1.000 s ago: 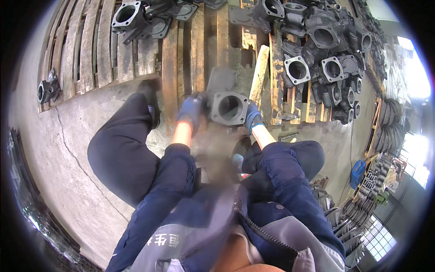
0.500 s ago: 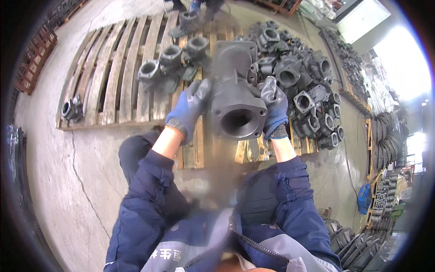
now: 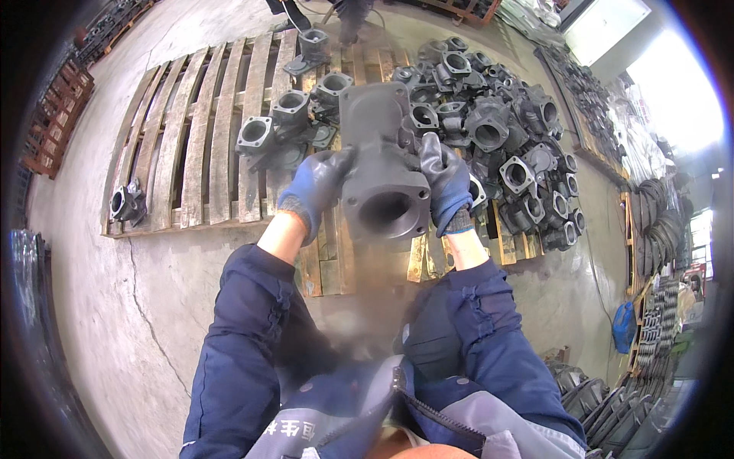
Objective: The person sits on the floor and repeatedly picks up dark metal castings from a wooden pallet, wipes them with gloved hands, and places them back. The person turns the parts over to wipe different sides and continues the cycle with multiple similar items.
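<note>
Between both hands I hold a dark grey metal pipe-body casting (image 3: 376,164) above the pallet. Its square flange, with a round bore and corner bolt holes, faces me; another flange is at its far end. My left hand (image 3: 317,185), in a blue glove with a grey coated palm, grips the casting's left side. Gloved alike, my right hand (image 3: 445,177) is closed on the right side, thumb on top. Part of the fingers on both hands is hidden behind the casting.
Under the casting lies a wooden pallet (image 3: 187,145). Similar castings (image 3: 489,136) are heaped on its right; several flanged ones (image 3: 290,107) stand at its middle. One small casting (image 3: 128,204) sits at the near left corner. Another person's leg (image 3: 290,14) shows beyond the pallet.
The held casting has shifted a little to the left, and both hands have moved with it. At the far edge, the other person's blue-gloved hand has left the casting there.
</note>
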